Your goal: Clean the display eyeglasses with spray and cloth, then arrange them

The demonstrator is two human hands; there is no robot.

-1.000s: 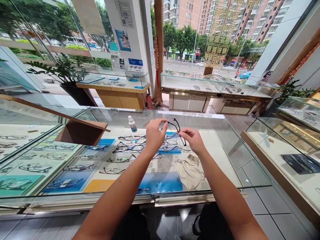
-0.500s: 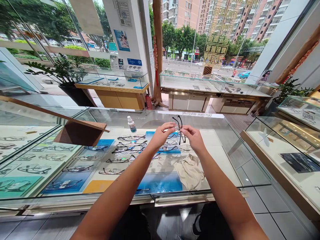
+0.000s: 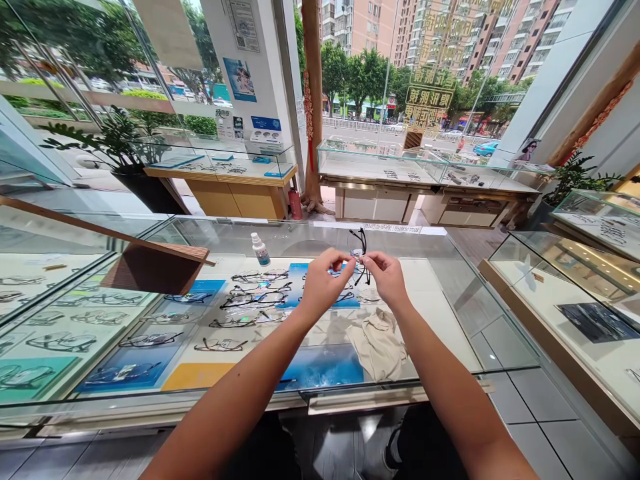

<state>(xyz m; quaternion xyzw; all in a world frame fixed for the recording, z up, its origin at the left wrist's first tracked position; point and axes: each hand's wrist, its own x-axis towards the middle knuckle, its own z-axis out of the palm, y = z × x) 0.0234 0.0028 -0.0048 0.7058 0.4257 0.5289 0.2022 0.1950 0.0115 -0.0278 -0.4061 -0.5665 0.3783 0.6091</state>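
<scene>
Just above the glass top of the display case [image 3: 350,402], a pair of dark-framed glasses [image 3: 362,240] is held up between both hands, turned edge-on with its temples toward the right. The left hand [image 3: 324,280] pinches it between thumb and forefinger, while the right hand [image 3: 387,279] grips it likewise from the opposite side, fingertips nearly meeting. Nearer the person lies a crumpled beige cloth [image 3: 379,343]; a small white bottle [image 3: 260,250] stands beyond the left forearm, near rows of spectacles [image 3: 256,300]
</scene>
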